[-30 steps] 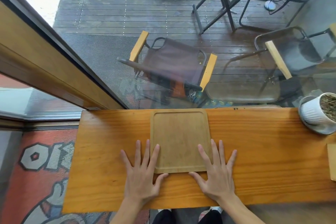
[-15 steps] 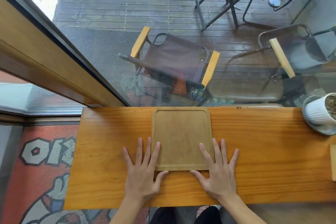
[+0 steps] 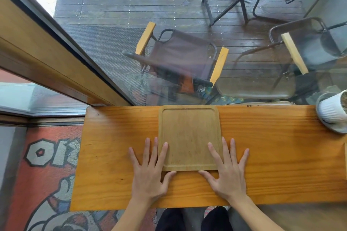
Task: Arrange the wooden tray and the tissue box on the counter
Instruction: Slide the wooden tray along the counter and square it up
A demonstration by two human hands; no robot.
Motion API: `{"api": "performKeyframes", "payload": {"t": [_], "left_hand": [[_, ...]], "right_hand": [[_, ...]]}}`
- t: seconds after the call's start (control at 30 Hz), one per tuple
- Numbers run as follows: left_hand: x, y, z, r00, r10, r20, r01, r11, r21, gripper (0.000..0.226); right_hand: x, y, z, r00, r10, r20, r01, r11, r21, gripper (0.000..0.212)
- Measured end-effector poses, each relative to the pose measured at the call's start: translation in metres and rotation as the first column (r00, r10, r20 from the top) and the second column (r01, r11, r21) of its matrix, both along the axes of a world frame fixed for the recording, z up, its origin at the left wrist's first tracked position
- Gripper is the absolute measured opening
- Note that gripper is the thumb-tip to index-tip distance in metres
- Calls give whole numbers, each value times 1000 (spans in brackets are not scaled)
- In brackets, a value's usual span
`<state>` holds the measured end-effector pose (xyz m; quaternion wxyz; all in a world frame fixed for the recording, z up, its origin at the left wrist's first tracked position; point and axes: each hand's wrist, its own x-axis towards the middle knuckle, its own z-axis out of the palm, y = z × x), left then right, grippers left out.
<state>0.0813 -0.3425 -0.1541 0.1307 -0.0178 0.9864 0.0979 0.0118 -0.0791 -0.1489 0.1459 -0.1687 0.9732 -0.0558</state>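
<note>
- On the counter (image 3: 262,155), pushed right up to its far edge against the window glass (image 3: 112,52), sits the wooden tray (image 3: 188,137), lying flat and square to the counter's edges.
- Writing first: big pale block letters show on the red floor mat (image 3: 47,155) down at the left, something like "O" and part of another letter, but the counter cuts them off and no whole word can be read.
- A faint mark sits near the tray's near-left corner, too small to make out.
- Left hand (image 3: 150,176) lies flat and spread at the tray's near-left corner, grasping nothing: index finger over the tray's left rim, the other fingers on the counter beside it, thumb tucked just under the near edge.
- Right hand (image 3: 228,174) mirrors it at the near-right corner, open and flat, gripping nothing: index finger on the tray's surface, middle finger along the right rim, thumb against the near edge.
- So the tray sits between the two hands and stretches away from them toward the glass.
- Far right on the counter, well apart from the tray, stands a white ribbed plant pot (image 3: 332,110) on a saucer.
- Beyond the glass, a folding chair (image 3: 180,58) with yellow wooden armrests stands on wet decking.
</note>
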Motion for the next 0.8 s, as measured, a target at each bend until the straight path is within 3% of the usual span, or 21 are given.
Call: {"api": "performKeyframes", "payload": {"t": [0.8], "left_hand": [[1, 3, -4, 997, 2, -76, -5, 999, -42, 88]], "right_hand": [[2, 2, -5, 998, 14, -67, -15, 1000, -16, 90]]}}
